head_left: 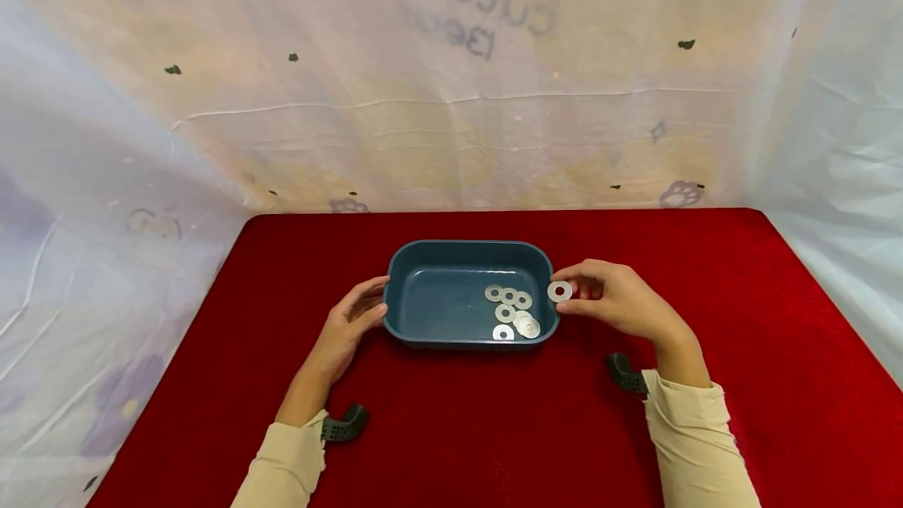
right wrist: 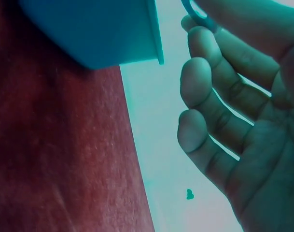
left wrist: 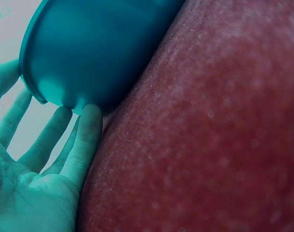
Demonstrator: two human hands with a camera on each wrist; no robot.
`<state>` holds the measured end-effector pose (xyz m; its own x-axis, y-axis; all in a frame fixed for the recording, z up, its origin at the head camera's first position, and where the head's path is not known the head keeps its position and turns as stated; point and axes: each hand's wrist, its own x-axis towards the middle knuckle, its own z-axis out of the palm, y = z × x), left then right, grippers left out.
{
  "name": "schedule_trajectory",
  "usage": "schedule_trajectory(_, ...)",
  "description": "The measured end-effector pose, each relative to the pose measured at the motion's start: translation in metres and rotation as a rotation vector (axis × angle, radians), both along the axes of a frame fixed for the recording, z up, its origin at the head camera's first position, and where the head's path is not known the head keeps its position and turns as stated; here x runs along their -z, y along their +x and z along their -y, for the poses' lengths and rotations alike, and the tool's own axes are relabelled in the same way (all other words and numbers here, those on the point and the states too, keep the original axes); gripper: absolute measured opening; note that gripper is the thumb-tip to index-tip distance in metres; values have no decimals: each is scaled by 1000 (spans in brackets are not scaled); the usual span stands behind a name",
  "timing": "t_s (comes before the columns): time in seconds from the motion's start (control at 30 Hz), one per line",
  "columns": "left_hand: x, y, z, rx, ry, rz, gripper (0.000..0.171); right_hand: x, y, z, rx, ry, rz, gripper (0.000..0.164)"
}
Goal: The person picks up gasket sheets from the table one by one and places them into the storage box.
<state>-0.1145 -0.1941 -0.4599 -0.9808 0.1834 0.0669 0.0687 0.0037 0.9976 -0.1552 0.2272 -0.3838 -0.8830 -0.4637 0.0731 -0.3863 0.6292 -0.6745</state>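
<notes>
A blue-grey rectangular tray (head_left: 440,342) with rounded corners sits on the red cloth, with several flat metal washers (head_left: 505,313) at the right of its floor, some overlapping. My left hand (head_left: 345,333) touches the tray's left end with mostly straight fingers; in the left wrist view its fingertips (left wrist: 91,116) rest against the outer wall. Above the right rim, my right hand (head_left: 621,300) pinches one washer (head_left: 560,291) between thumb and fingers. In the right wrist view only part of that washer (right wrist: 197,15) shows at the top, and the other fingers curl loosely.
Red cloth (head_left: 487,429) covers the table around the tray. A pale printed curtain (head_left: 451,155) stands behind the table's far edge and along both sides. A dark wrist mount (head_left: 345,423) is strapped at the left sleeve, another (head_left: 626,373) at the right.
</notes>
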Motion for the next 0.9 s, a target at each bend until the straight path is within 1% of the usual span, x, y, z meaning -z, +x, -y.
schedule_trajectory(0.13, 0, 0, -1, 4, 2, -7, 50, 3, -1, 3, -7, -5, -5, 34)
schedule_trajectory(0.33, 0, -2, -2, 6, 8, -14, 49, -1, 0, -1, 25, -1, -14, 37)
schedule_trajectory(0.73, 1, -3, -2, 4, 7, -3, 50, 0, -1, -28, 130, 35, -10, 34)
schedule_trajectory(0.9, 1, -2, 0, -7, 9, 13, 48, 1, -1, -37, 145, 38, -24, 32)
